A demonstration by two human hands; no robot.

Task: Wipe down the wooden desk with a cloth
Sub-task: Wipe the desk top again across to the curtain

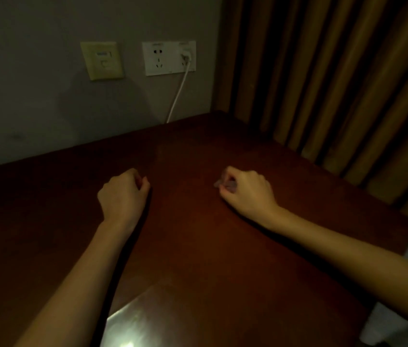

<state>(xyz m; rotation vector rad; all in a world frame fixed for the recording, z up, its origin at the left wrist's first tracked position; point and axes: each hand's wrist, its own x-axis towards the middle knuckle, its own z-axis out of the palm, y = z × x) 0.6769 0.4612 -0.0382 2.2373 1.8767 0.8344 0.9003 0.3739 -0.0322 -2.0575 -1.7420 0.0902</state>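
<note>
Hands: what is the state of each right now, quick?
Left hand: closed fist, nothing visibly held.
Right hand: pinching a small greyish wad, probably the cloth.

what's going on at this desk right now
A person has both bare arms stretched over the dark wooden desk. The right hand pinches a small greyish cloth low at the desktop, with only a bit of it showing past the fingers. The left hand sits nearby with curled fingers and nothing visible in it. A white cable runs from the wall socket down behind the desk.
</note>
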